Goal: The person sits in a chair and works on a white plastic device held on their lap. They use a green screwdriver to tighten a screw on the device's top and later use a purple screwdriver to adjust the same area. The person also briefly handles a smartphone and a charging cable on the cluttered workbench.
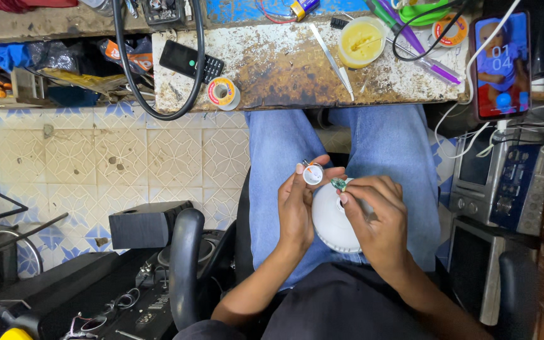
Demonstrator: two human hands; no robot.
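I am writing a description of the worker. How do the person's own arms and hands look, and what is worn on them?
Both forearms are bare; no sleeves reach them. The left hand and right hand wear no gloves, and no rings or watch are visible. The fingers have short nails.

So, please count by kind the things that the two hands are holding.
White bulb housing: 1, between left hand and right hand
Small round white part: 1, left fingers
Small green part: 1, right fingers
Total: 3
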